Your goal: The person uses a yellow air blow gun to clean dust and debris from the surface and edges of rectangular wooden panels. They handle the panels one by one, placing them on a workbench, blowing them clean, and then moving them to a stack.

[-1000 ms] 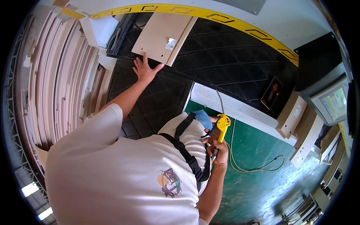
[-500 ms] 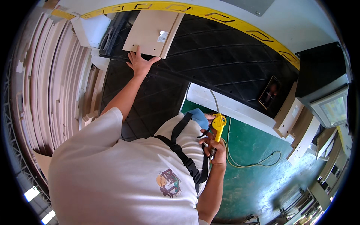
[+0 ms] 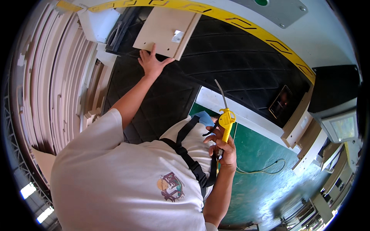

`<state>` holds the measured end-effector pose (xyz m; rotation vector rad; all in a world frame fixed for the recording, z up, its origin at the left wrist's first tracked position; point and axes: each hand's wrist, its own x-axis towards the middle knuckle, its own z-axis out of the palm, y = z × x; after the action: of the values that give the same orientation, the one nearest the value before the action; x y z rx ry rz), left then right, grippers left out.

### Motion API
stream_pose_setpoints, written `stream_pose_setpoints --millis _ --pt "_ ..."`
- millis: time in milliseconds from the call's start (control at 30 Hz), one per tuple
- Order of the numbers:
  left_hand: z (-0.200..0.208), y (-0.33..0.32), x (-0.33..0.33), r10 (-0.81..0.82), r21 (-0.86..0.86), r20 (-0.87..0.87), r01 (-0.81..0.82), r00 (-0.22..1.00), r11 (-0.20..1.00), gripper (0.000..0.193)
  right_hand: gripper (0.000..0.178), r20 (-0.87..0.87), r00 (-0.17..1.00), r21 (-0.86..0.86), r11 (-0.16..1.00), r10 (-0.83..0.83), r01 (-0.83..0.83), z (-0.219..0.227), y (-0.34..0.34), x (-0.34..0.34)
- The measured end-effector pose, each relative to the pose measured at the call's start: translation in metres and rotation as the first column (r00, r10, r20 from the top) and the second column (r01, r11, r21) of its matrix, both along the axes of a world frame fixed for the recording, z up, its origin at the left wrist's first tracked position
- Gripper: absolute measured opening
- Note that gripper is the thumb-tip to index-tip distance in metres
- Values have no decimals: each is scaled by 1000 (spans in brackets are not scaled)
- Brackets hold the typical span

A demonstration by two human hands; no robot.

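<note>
My left hand (image 3: 152, 65) reaches far ahead with its fingers spread, thumb and fingertips against the near edge of a beige board (image 3: 163, 32). The board lies flat on a black tiled work surface (image 3: 227, 50), with dark holes along its near end and a small white label. Closer to my body, my right hand (image 3: 226, 153) is wrapped round the handle of a yellow air blow gun (image 3: 226, 123). The gun stands nearly upright, its thin grey nozzle pointing forward over the white edge of the work surface.
A yellow slotted strip (image 3: 246, 25) spans the machine's far side. Long beige panels (image 3: 58, 77) are stacked at left. A framed dark phone-like object (image 3: 280, 101) lies at right, near more boards (image 3: 306, 150) and a screen (image 3: 343, 127). A hose (image 3: 266, 170) crosses the green floor (image 3: 254, 188).
The view has shifted slightly. My right hand has raised the blow gun a little, and its nozzle sits higher in view. My left hand stays at the board's near edge.
</note>
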<state>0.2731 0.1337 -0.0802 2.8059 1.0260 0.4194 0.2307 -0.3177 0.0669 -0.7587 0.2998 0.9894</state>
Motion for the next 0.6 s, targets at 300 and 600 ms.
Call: stream_pose_setpoints --millis 300,600 --pt "3 -80 18 4 -78 44 -1 999 997 116 76 -7 1000 -62 998 9 -9 6 3 0" --pt "1 -108 24 -10 -80 102 19 995 997 114 77 -25 998 -75 996 52 -54 6 7 -2"
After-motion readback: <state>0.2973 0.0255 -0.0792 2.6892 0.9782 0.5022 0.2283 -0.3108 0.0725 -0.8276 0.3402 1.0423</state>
